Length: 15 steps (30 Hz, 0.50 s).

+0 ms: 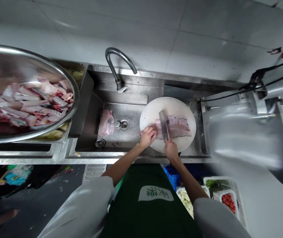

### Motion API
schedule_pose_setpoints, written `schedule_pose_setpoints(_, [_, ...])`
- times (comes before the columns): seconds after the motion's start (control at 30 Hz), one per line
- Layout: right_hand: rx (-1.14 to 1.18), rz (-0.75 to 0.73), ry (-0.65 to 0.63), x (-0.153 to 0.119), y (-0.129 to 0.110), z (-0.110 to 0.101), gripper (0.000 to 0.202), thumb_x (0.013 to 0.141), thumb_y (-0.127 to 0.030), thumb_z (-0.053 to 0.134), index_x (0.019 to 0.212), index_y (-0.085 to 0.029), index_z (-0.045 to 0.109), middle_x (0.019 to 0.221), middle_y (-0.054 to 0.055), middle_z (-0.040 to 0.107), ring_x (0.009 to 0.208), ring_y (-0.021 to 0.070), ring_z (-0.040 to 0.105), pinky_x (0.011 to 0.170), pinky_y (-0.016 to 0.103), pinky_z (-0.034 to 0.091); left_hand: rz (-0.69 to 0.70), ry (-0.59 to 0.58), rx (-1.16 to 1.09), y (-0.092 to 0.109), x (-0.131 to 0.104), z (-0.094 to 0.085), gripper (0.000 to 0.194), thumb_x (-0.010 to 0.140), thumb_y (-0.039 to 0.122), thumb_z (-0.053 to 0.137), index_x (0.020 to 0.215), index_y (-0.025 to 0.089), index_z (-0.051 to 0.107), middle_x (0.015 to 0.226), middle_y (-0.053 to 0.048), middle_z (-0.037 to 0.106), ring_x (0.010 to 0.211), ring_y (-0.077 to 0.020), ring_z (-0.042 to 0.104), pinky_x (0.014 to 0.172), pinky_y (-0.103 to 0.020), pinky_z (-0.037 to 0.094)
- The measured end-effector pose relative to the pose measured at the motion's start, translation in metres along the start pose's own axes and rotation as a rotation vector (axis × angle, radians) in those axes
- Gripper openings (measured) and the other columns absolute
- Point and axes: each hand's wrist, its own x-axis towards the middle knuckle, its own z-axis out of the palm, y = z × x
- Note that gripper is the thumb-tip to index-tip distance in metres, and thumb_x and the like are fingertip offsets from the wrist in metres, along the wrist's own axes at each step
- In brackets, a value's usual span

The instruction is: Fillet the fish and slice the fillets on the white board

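A round white cutting board (156,110) lies over the right part of the steel sink. On it rests a long pale pink piece of fish (177,124), with cuts across its right part. My right hand (171,149) is wrapped round the handle of a cleaver (164,125), whose blade lies across the fish. My left hand (148,137) presses on the fish's left end, its fingers close together, to the left of the blade. Another piece of fish (106,123) is in the sink, left of the drain.
A large metal bowl (74,99) of cut fish pieces stands at the left. The faucet (117,71) rises behind the sink. Metal equipment (245,132) is at the right; below it sits a container of red peppers (229,202).
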Motion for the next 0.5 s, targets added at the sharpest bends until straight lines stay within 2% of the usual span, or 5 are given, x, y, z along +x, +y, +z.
schedule_pose_setpoints(0.13, [-0.001,0.023,-0.068,-0.032,0.016,0.027,0.032,0.112,-0.020,0.032,0.121,-0.009,0.060,0.095,0.017,0.078,0.091,0.0262,0.077,0.076,0.031,0.050,0.043,-0.161,0.042,0.003,0.015,0.024,0.021,0.105,0.023,0.055,0.107,0.021,0.077,0.115,-0.009,0.073,0.109,-0.0243,0.065,0.097,-0.042,0.055])
schedule_pose_setpoints(0.27, [-0.051,0.066,-0.157,-0.043,0.025,0.021,0.033,0.112,-0.021,0.031,0.119,-0.017,0.063,0.092,0.015,0.078,0.090,0.0275,0.078,0.074,0.033,0.052,0.055,-0.188,0.016,-0.002,0.012,0.026,0.027,0.107,0.024,0.051,0.112,0.021,0.077,0.119,-0.010,0.074,0.113,-0.0248,0.066,0.102,-0.044,0.056])
schedule_pose_setpoints(0.37, [-0.098,0.012,-0.135,0.001,-0.006,-0.006,0.036,0.110,-0.018,0.034,0.126,-0.013,0.066,0.102,0.020,0.078,0.097,0.0265,0.077,0.079,0.032,0.053,0.056,-0.227,-0.027,-0.003,0.014,0.026,0.028,0.107,0.024,0.050,0.114,0.021,0.077,0.121,-0.010,0.074,0.114,-0.0245,0.066,0.105,-0.045,0.056])
schedule_pose_setpoints(0.43, [-0.086,-0.074,-0.074,0.052,-0.040,-0.028,0.039,0.110,-0.014,0.032,0.133,-0.007,0.064,0.122,0.024,0.074,0.115,0.0238,0.073,0.088,0.027,0.051,0.042,-0.223,-0.067,-0.002,0.019,0.025,0.026,0.106,0.024,0.052,0.110,0.021,0.078,0.117,-0.009,0.076,0.109,-0.0244,0.067,0.103,-0.044,0.057])
schedule_pose_setpoints(0.5, [-0.073,-0.110,-0.040,0.101,-0.070,-0.050,0.038,0.111,-0.015,0.033,0.133,-0.004,0.062,0.129,0.025,0.071,0.120,0.0232,0.070,0.091,0.025,0.048,0.022,-0.163,-0.132,-0.001,0.022,0.021,0.024,0.106,0.025,0.054,0.103,0.022,0.078,0.110,-0.008,0.077,0.104,-0.0231,0.068,0.102,-0.041,0.058])
